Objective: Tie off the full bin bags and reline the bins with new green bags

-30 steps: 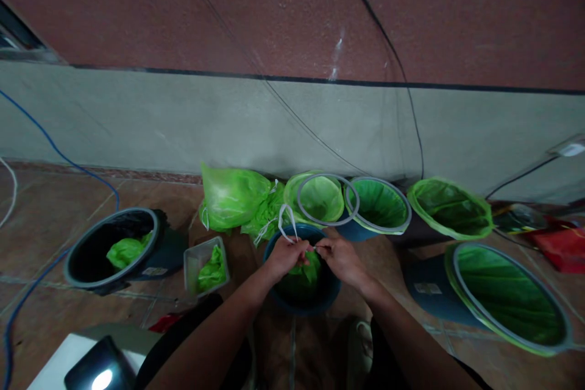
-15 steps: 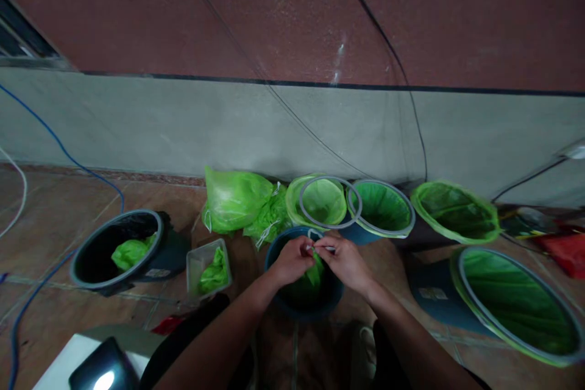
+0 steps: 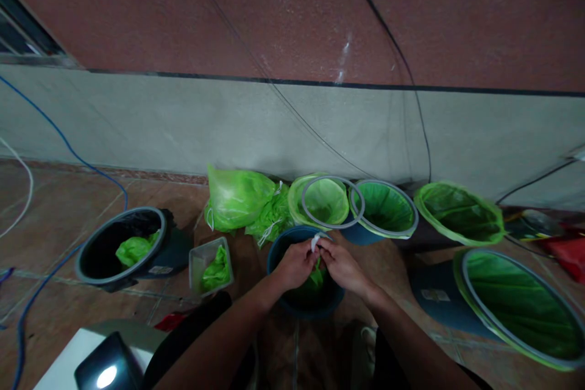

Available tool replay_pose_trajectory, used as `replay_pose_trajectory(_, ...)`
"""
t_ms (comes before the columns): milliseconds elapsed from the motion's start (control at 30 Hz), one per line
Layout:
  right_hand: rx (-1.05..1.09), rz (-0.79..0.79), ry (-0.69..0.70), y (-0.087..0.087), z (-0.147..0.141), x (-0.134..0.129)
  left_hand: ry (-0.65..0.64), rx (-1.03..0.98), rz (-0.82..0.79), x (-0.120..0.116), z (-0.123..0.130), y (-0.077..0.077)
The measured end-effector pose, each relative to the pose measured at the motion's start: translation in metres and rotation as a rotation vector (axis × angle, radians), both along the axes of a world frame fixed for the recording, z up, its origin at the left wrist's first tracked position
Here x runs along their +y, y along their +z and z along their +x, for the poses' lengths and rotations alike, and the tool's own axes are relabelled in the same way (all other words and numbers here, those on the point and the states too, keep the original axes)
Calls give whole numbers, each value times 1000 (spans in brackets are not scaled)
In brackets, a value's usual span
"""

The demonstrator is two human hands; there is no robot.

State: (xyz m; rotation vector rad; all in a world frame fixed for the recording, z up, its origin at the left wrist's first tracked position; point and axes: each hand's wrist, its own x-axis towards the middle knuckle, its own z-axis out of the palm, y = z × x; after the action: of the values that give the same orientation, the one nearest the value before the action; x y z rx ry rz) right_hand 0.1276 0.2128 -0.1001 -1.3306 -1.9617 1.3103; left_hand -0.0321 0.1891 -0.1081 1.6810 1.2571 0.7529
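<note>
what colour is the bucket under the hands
The bucket is dark blue, clearest in the head view.

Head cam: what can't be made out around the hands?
Head view: the white cord, its ends hidden by the left hand and right hand.
Head view: most of the green bag in the dark blue bucket, hidden by both hands.
Head view: the bucket label, too small to read.
Head view: the dark device, cut off by the bottom edge.
</note>
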Motion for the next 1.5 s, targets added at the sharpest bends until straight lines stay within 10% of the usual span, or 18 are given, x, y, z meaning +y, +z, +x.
replay_pose_trajectory(333,-144,88,120,2,5,0,52,21,-20,0,1,-4)
replay_pose_trajectory(800,-287,117,44,14,8,-2,463,-485,-394,8,6,-7)
replay_pose_trajectory(1500,-397,127,38,-2,12,2,322,-95,0,13,-4,-15)
